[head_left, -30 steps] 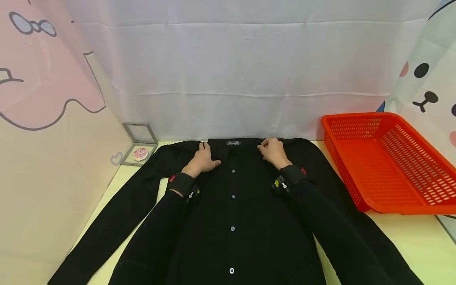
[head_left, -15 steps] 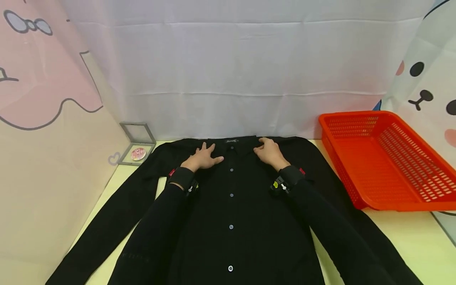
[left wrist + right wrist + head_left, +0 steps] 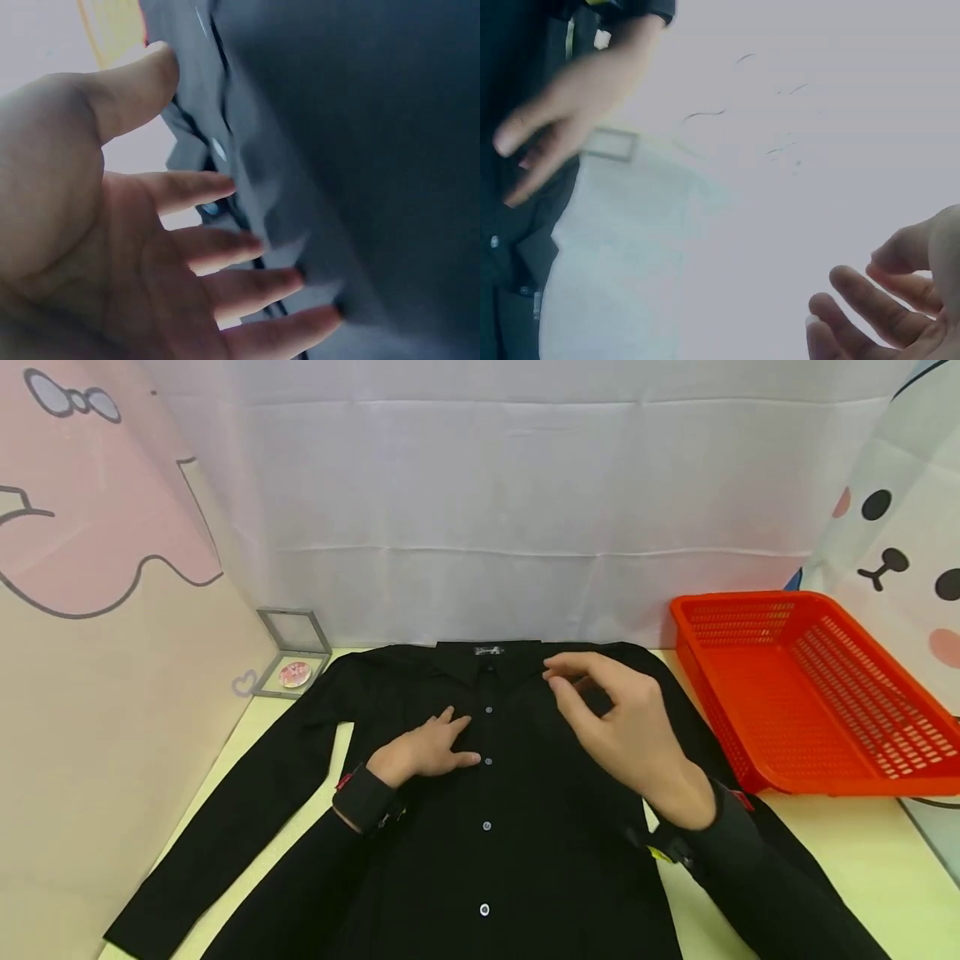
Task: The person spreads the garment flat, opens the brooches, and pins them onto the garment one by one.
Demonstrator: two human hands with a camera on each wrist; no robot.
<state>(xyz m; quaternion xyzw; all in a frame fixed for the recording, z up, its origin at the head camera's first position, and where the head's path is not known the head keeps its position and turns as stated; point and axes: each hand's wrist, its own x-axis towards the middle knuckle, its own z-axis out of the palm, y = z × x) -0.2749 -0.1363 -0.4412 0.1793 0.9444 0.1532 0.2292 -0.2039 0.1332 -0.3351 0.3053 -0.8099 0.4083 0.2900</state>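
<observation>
Left hand: fingers spread, over shirt.
Right hand: raised, fingers loosely curved, slightly spread.
Basket: right of shirt.

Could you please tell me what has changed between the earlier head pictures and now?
The left hand has moved from beside the collar down toward the middle of the shirt, fingers spread. The right hand has lifted away from the collar's other side toward the camera, holding nothing. The shirt lies spread as before; the red basket and small grey case stayed put.
</observation>
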